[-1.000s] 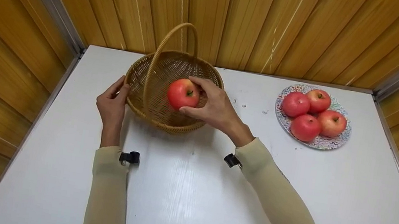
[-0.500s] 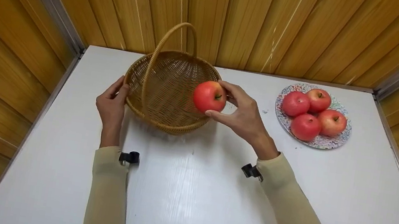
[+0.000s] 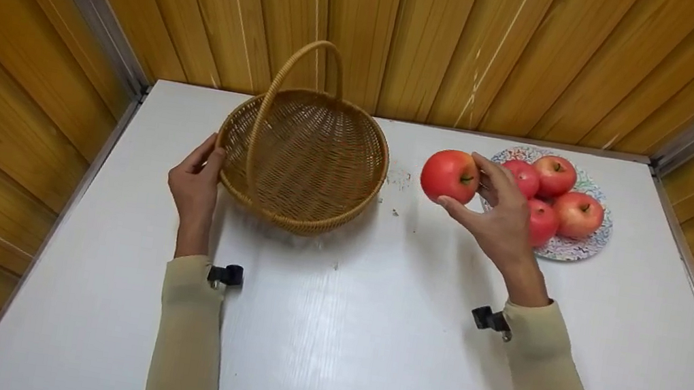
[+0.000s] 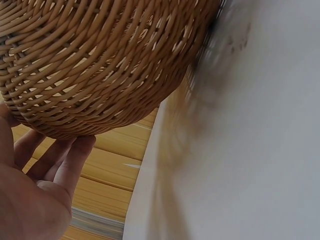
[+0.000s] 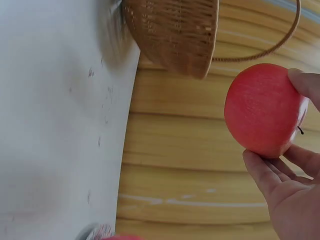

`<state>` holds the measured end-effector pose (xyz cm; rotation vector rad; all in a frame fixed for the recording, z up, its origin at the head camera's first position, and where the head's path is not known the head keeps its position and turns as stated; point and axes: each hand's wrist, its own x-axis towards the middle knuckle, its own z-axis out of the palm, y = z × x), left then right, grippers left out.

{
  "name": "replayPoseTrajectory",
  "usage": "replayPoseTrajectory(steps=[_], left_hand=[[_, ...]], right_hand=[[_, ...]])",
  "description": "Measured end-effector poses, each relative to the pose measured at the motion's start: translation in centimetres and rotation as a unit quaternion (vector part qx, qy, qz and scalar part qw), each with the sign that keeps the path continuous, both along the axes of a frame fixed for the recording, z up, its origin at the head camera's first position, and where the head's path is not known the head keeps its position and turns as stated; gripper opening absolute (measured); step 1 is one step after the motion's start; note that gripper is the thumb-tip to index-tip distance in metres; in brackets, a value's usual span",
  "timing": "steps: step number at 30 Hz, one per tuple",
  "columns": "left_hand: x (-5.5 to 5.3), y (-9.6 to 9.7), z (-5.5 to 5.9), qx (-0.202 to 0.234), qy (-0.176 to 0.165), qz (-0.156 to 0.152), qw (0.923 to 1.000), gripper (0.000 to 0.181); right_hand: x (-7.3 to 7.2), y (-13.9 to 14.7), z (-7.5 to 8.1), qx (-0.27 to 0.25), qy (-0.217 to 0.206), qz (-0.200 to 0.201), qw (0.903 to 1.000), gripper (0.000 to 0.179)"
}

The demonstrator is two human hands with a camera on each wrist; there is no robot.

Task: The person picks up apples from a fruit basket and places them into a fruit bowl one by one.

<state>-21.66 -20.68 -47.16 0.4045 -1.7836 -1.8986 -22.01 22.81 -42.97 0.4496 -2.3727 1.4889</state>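
My right hand (image 3: 500, 221) holds a red apple (image 3: 449, 176) between thumb and fingers, above the table between the basket and the plate. In the right wrist view the apple (image 5: 265, 110) hangs in the air, its stem toward the palm. At the left, my left hand (image 3: 194, 182) grips the rim of a wicker basket (image 3: 309, 217) that has a tall arched handle. Its fingertips touch the woven side of the basket (image 4: 100, 65) in the left wrist view. No apple shows inside the basket.
Several red apples (image 3: 579, 216) lie on a speckled round plate (image 3: 576, 252) at the right, partly behind my right hand. The white table (image 3: 325, 343) ends at a wood-look wall (image 3: 439, 37) behind. Small dark marks dot the tabletop near the basket.
My right hand has carried the apple out of the basket and rightward, toward the plate. My left hand and the basket have stayed in place.
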Motion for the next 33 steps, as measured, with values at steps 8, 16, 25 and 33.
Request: replayPoseTrajectory(steps=[8, 16, 25, 33], left_hand=[[-0.4, -0.2, -0.7, 0.003, -0.003, 0.001, 1.0000, 0.034], [-1.2, -0.6, -2.0, -0.001, -0.009, 0.009, 0.9999, 0.034], [-1.7, -1.0, -3.4, 0.003, 0.003, 0.001, 1.0000, 0.033], [-1.6, -1.0, -3.5, 0.004, 0.011, 0.003, 0.9999, 0.032]], right_hand=[[1.8, 4.7, -0.6, 0.052, -0.012, -0.091, 0.9944, 0.075], [3.1, 8.5, -1.4, 0.050, -0.030, -0.150, 0.9870, 0.081], [4.7, 12.0, -2.6, 0.059, -0.062, -0.214, 0.9732, 0.080], [4.7, 14.6, -3.8, 0.070, -0.119, -0.251, 0.9581, 0.083]])
